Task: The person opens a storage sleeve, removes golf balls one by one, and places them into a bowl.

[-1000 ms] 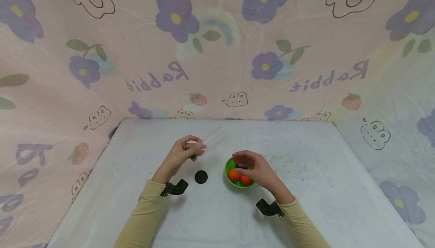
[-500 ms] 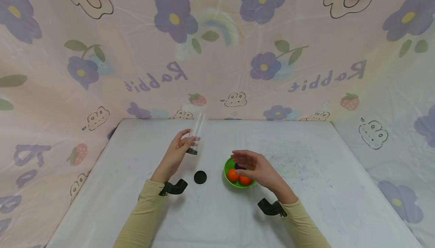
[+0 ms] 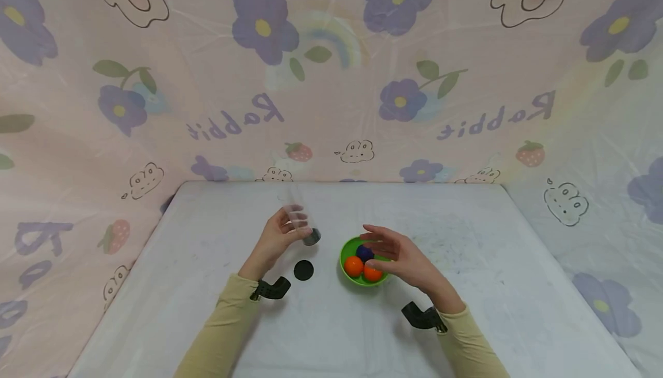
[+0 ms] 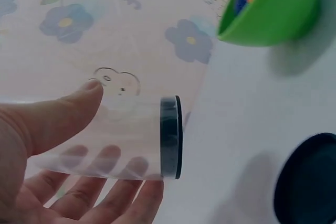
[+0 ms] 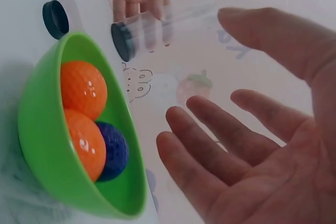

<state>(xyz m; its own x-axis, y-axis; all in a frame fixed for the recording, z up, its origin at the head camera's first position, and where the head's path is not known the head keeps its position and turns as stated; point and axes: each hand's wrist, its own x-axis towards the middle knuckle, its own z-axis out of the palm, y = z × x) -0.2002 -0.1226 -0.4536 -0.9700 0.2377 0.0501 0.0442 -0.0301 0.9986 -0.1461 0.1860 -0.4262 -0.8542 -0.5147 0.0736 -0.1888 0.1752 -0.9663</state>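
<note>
My left hand grips a clear tube, thumb on one side and fingers on the other. A black cap closes the tube's lower end, which points towards the bowl. On the table near that hand lies a separate round black lid. My right hand hovers over the right side of a green bowl, fingers apart and holding nothing. Inside the bowl are two orange golf balls and a dark blue ball; in the head view the right hand partly covers them.
A white cloth covers the table. Behind and at both sides hangs a printed curtain with flowers and rabbits. Each wrist carries a black camera mount.
The left hand has turned the tube: its top swung up, then over to the left, and its capped end moved right. The right hand has shifted slightly right, uncovering more of the blue ball.
</note>
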